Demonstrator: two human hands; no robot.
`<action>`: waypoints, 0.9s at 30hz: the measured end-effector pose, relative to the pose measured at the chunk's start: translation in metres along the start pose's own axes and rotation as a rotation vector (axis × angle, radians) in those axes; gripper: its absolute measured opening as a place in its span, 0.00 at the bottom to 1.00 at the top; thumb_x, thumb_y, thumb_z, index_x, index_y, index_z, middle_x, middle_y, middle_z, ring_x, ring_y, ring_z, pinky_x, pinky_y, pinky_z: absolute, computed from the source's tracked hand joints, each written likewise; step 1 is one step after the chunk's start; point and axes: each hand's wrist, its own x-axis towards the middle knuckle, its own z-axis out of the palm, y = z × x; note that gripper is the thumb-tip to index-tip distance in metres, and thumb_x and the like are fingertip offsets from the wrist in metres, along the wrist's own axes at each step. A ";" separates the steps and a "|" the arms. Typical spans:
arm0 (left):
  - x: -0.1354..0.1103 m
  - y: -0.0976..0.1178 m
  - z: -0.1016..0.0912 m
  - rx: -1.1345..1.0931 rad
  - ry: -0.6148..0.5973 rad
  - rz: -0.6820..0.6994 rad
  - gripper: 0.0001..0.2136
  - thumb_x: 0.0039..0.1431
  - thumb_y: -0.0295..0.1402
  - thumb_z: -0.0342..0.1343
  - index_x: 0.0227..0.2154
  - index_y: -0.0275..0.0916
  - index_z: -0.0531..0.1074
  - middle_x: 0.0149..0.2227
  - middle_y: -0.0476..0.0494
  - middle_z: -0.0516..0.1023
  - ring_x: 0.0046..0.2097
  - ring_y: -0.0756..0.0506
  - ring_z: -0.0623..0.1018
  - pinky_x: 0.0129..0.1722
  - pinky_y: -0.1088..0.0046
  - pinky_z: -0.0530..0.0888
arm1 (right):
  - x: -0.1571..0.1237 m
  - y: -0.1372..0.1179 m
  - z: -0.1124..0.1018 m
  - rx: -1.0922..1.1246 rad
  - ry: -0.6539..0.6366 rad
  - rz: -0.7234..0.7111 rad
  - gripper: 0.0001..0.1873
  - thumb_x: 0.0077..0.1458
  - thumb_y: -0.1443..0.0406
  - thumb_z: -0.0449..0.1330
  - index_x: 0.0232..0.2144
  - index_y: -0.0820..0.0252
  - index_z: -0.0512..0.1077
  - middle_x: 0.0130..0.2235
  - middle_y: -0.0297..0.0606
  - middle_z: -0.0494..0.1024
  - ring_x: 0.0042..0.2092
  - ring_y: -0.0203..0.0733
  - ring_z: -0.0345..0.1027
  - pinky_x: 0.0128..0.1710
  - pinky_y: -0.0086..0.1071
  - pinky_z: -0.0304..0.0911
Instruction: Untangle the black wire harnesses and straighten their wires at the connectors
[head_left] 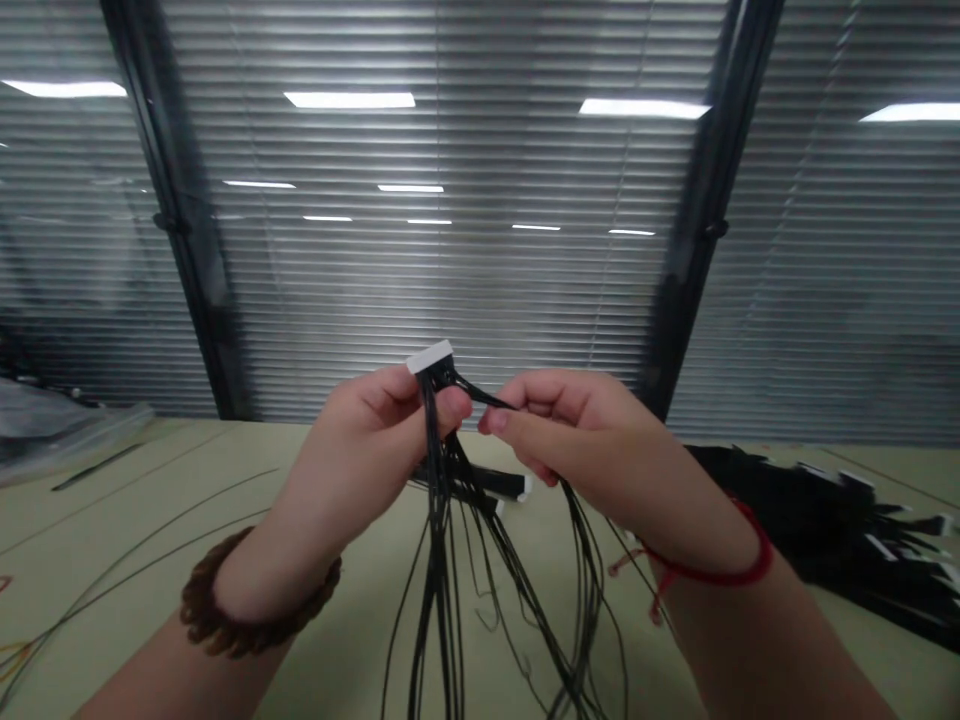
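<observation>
My left hand (367, 435) pinches a black multi-pin wire connector with a white tip (431, 358) between thumb and fingers. A bundle of thin black wires (442, 560) hangs down from it towards the pale green table mat (352, 620). My right hand (570, 425) is close beside it, its thumb and finger closed on a single black wire (487, 395) that runs into the connector. Below the hands, further white-tipped connectors (499, 483) dangle among the wires. The connector's pin openings are hidden by my fingers.
A large heap of black wire harnesses with white tips (817, 520) lies on the mat to the right. Loose thin wires (135, 570) cross the mat at left, and a plastic bag (45, 425) lies at far left. Slatted blinds (450, 250) stand behind the table.
</observation>
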 end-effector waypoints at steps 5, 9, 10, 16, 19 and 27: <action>0.000 0.001 0.005 -0.045 -0.027 -0.063 0.06 0.45 0.31 0.61 0.19 0.37 0.71 0.18 0.52 0.72 0.24 0.49 0.73 0.25 0.76 0.70 | 0.003 0.006 0.010 0.097 -0.071 0.016 0.10 0.45 0.61 0.62 0.28 0.62 0.67 0.26 0.31 0.67 0.26 0.29 0.59 0.23 0.21 0.57; -0.001 0.000 0.007 0.043 0.016 -0.015 0.06 0.46 0.30 0.57 0.18 0.38 0.69 0.18 0.52 0.72 0.21 0.50 0.72 0.20 0.78 0.67 | 0.001 0.007 0.023 -0.055 0.031 -0.035 0.08 0.46 0.63 0.61 0.25 0.60 0.64 0.23 0.29 0.63 0.24 0.28 0.54 0.20 0.22 0.50; -0.002 -0.001 0.007 0.102 0.030 0.013 0.06 0.47 0.29 0.56 0.18 0.38 0.68 0.18 0.52 0.72 0.21 0.50 0.72 0.20 0.78 0.67 | 0.000 0.007 0.025 -0.105 0.069 -0.055 0.08 0.46 0.64 0.60 0.23 0.60 0.63 0.22 0.29 0.62 0.23 0.28 0.51 0.20 0.23 0.47; -0.003 -0.001 0.000 0.630 0.071 0.331 0.08 0.53 0.29 0.52 0.19 0.38 0.67 0.23 0.49 0.70 0.30 0.47 0.71 0.29 0.73 0.65 | 0.000 0.008 0.020 -0.214 0.092 -0.093 0.08 0.50 0.65 0.54 0.22 0.60 0.62 0.22 0.30 0.62 0.26 0.30 0.52 0.22 0.26 0.45; -0.002 0.001 -0.003 0.693 0.037 0.394 0.07 0.54 0.29 0.52 0.23 0.37 0.70 0.25 0.49 0.70 0.29 0.48 0.69 0.28 0.72 0.63 | 0.001 0.009 0.012 -0.140 0.038 -0.036 0.08 0.51 0.62 0.55 0.24 0.60 0.65 0.23 0.30 0.64 0.24 0.30 0.54 0.20 0.25 0.46; 0.001 -0.001 -0.005 -0.342 -0.304 -0.188 0.11 0.54 0.34 0.55 0.19 0.38 0.73 0.21 0.52 0.72 0.25 0.53 0.70 0.28 0.79 0.69 | 0.001 0.005 0.009 -0.074 0.061 -0.049 0.06 0.50 0.63 0.58 0.27 0.60 0.69 0.27 0.33 0.72 0.29 0.34 0.64 0.26 0.27 0.59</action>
